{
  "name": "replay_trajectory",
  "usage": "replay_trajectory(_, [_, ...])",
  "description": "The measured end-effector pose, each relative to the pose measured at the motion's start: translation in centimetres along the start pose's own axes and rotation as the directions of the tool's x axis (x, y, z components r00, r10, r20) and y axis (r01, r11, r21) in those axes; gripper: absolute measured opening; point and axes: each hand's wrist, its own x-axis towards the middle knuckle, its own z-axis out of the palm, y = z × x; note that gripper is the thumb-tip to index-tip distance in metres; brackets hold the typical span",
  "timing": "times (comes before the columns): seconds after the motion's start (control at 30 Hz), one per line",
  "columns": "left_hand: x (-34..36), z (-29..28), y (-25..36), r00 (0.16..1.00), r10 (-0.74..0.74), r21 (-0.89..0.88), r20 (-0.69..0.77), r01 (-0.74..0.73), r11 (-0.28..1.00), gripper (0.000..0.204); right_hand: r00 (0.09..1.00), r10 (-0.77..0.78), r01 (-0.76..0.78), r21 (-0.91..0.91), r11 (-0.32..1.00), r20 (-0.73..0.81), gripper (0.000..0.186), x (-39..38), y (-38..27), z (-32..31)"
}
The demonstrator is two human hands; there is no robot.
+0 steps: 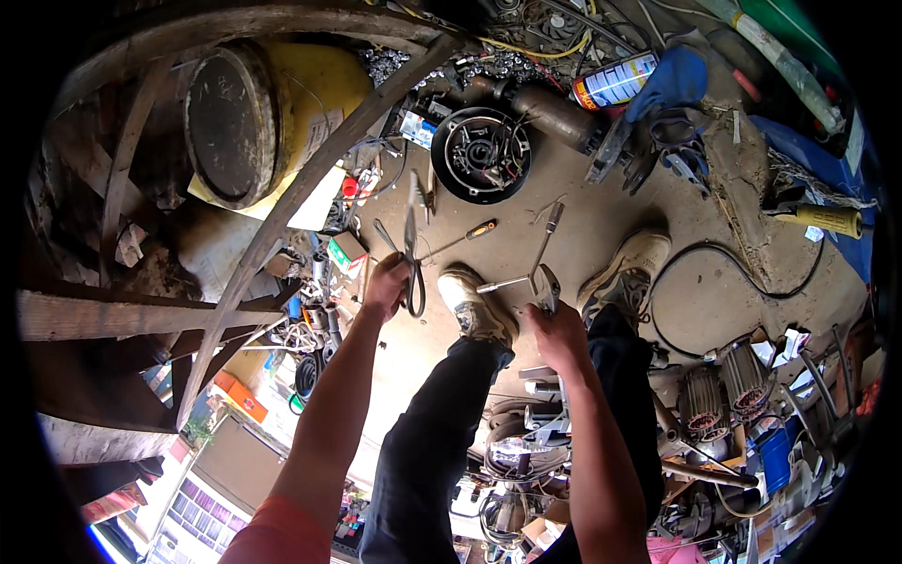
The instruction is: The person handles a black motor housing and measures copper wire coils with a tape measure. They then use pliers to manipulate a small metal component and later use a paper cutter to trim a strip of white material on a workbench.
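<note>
My left hand (387, 284) is closed round a pair of scissors (411, 246), whose dark blades point away from me. In my right hand (556, 329) is a pair of pliers (548, 284), its metal jaws showing past my fingers. Just beyond it is a metal T-shaped socket wrench (547, 239); I cannot tell whether it is held too or lies on the floor. Between my hands and farther off, a screwdriver (481, 229) with an orange and black handle lies on the concrete floor. A black round pan (520, 179) farther away holds metal parts and wires.
My shoes (464, 293) stand between the hands. A yellow drum (324, 80) and wooden beams (310, 169) crowd the left. At the far right are a spray can (615, 81) and a blue-handled tool (669, 83). A black cable (658, 324) curves beside motor parts (705, 404).
</note>
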Motion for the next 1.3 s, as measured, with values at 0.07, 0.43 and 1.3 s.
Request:
replay_trajectory(0.07, [3.9,0.3,-0.1,0.991,-0.003,-0.166,-0.132,-0.02,0.986,0.009,0.999,-0.036,0.036,-0.037,0.999,0.005,0.037,-0.3,-0.8,-2.2])
replay_trajectory(0.43, [17.8,1.8,1.0,0.752,0.31,0.463,-0.583,-0.006,0.886,0.072,1.0,0.023,-0.024,-0.064,0.998,-0.004,0.03,2.3,-0.8,-4.2])
replay_trajectory(1.3, [-18.0,15.5,11.9,0.866,0.076,0.069,0.495,-0.126,0.99,0.052,0.97,-0.198,0.108,0.483,0.869,0.139,0.035,-9.6,-4.3,-8.4])
